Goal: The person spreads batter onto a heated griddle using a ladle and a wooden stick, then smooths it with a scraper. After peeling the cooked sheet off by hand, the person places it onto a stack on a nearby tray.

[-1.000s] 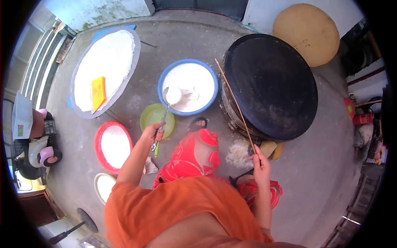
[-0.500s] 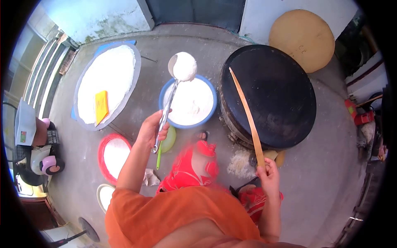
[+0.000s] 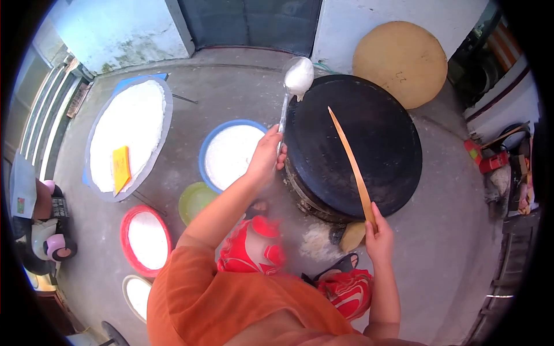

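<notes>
Black griddle (image 3: pixel 358 144): landmark.
Ladle (image 3: pixel 284 106): griddle's far-left rim; left hand (image 3: pixel 268 153) closed round handle, the proper hold; probably bowl-heavy.
White paste (image 3: pixel 300 76): in ladle; likely soft, drip-prone.
Wooden strip (image 3: pixel 353 155): obstructing above griddle; right hand (image 3: pixel 379 233) grips near end; seemingly light, stiff.
Blue basin (image 3: pixel 203 151): left of griddle.

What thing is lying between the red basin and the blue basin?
A green basin lies there, between the red basin and the blue basin, as the head view shows.
</notes>
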{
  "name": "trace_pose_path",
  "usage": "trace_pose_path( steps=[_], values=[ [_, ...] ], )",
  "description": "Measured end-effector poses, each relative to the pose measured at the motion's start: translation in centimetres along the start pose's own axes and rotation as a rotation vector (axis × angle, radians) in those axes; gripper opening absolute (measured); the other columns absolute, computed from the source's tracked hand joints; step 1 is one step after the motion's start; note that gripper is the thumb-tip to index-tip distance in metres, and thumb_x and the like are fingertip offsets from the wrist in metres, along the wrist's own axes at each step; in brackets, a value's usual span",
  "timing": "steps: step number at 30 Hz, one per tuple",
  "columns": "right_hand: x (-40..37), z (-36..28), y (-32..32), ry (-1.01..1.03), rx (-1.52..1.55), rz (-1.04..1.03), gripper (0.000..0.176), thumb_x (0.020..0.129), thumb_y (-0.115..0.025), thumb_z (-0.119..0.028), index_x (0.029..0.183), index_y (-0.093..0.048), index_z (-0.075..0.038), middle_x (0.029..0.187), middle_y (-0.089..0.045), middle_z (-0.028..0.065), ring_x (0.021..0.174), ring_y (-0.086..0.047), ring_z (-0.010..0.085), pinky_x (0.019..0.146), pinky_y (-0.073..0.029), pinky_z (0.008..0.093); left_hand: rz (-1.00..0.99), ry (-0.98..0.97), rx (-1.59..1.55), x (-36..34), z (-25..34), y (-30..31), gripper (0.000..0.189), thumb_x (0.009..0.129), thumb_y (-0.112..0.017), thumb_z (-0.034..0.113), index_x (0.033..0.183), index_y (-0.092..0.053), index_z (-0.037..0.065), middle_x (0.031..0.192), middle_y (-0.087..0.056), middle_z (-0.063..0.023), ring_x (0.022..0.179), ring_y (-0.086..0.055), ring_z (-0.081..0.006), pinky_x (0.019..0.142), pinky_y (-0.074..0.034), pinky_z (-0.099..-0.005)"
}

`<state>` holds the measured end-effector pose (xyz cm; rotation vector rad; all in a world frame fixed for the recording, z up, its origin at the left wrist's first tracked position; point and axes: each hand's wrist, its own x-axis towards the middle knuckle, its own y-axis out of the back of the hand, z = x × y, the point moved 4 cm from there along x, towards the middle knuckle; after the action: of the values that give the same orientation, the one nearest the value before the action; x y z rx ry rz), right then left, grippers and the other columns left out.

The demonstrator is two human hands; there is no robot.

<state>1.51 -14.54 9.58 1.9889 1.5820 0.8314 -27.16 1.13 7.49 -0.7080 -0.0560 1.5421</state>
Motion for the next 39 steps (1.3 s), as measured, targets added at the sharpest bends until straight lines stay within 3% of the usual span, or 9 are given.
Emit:
trace_pose_path(
  steps=[7,10,14,22,28,31,33,36,39],
  values=[
    [4.6,-0.9,-2.1,0.001,-0.093,-0.121,0.047,0.075,-0.055,0.002,0.12,-0.052,-0.012,0.092,-0.06,0.0149,0.08,-0.06,0.0244,0.073,-0.045,0.0279,0.037,0.006,0.066,4.3,-4.2,-1.1,0.042,0.086,-0.035,0.012,0.128,-0.038,0.013,0.063,-0.044,-0.0004,0.045,-0.038,-0.0073,0.036,-0.033,-0.02],
    [6.6,-0.8,-4.4,0.145,-0.082,-0.083,0.045,0.074,-0.055,-0.003,0.118,-0.053,-0.014,0.079,-0.057,0.0123,0.071,-0.056,0.0289,0.066,-0.045,0.0348,0.06,0.01,0.11,5.0,-6.1,-0.8,0.042,0.086,-0.036,0.01,0.128,-0.038,0.012,0.063,-0.044,-0.0007,0.045,-0.039,-0.0075,0.036,-0.034,-0.0205],
    [8.6,1.1,-7.2,0.142,-0.158,-0.077,0.045,0.073,-0.055,-0.006,0.117,-0.053,-0.015,0.084,-0.059,0.0124,0.076,-0.058,0.0299,0.068,-0.046,0.0363,0.133,0.033,0.104,4.6,-7.5,-0.2,0.046,0.086,-0.04,0.007,0.132,-0.034,0.009,0.063,-0.043,-0.0006,0.045,-0.039,-0.0077,0.037,-0.033,-0.0203],
    [9.3,3.4,-8.3,-0.023,-0.087,-0.15,0.042,0.071,-0.056,-0.008,0.113,-0.057,-0.014,0.096,-0.061,0.0155,0.086,-0.058,0.0315,0.076,-0.047,0.036,0.16,-0.062,0.205,5.2,-7.4,0.2,0.046,0.087,-0.045,0.008,0.132,-0.035,0.008,0.062,-0.041,0.0008,0.046,-0.036,-0.007,0.038,-0.03,-0.0206],
    [9.0,1.9,-5.3,0.113,-0.182,-0.079,0.041,0.072,-0.055,-0.008,0.113,-0.057,-0.012,0.088,-0.061,0.0136,0.08,-0.059,0.0304,0.071,-0.047,0.0364,0.136,0.009,0.306,9.9,-5.3,-0.3,0.047,0.089,-0.042,0.01,0.134,-0.03,0.009,0.062,-0.042,-0.0015,0.046,-0.038,-0.0094,0.037,-0.032,-0.0227],
    [7.7,2.0,-4.9,0.192,-0.336,-0.049,0.045,0.069,-0.056,-0.007,0.114,-0.055,-0.013,0.076,-0.056,0.0091,0.068,-0.056,0.028,0.064,-0.047,0.0362,-0.021,0.038,0.061,10.4,-2.9,-1.6,0.037,0.091,-0.035,0.013,0.128,-0.033,0.006,0.064,-0.045,-0.0049,0.045,-0.039,-0.0111,0.036,-0.033,-0.0226],
    [6.8,2.1,-6.4,0.454,-0.504,-0.075,0.048,0.067,-0.056,-0.006,0.115,-0.054,-0.013,0.069,-0.049,0.0052,0.061,-0.052,0.0231,0.059,-0.045,0.0341,-0.062,0.074,-0.056,10.0,-1.3,-2.5,0.035,0.091,-0.034,0.013,0.125,-0.036,0.005,0.064,-0.045,-0.0051,0.045,-0.039,-0.0108,0.036,-0.033,-0.0221],
    [7.2,2.4,-8.8,0.628,-0.6,-0.048,0.048,0.067,-0.054,-0.007,0.114,-0.055,-0.012,0.07,-0.05,0.0028,0.063,-0.052,0.0194,0.057,-0.044,0.031,-0.149,0.163,-0.25,9.2,1.0,-3.8,0.031,0.092,-0.032,0.016,0.12,-0.04,0.003,0.065,-0.044,-0.0043,0.045,-0.037,-0.0092,0.036,-0.032,-0.0202],
    [9.6,2.7,-10.4,0.644,-0.711,-0.046,0.045,0.07,-0.051,-0.007,0.115,-0.054,-0.01,0.072,-0.049,0.0031,0.065,-0.051,0.0188,0.056,-0.043,0.0303,-0.515,0.442,-0.937,7.8,2.9,-5.8,0.026,0.093,-0.032,0.016,0.109,-0.046,0.001,0.063,-0.04,-0.0021,0.044,-0.035,-0.0062,0.035,-0.031,-0.0191]
  ],
)
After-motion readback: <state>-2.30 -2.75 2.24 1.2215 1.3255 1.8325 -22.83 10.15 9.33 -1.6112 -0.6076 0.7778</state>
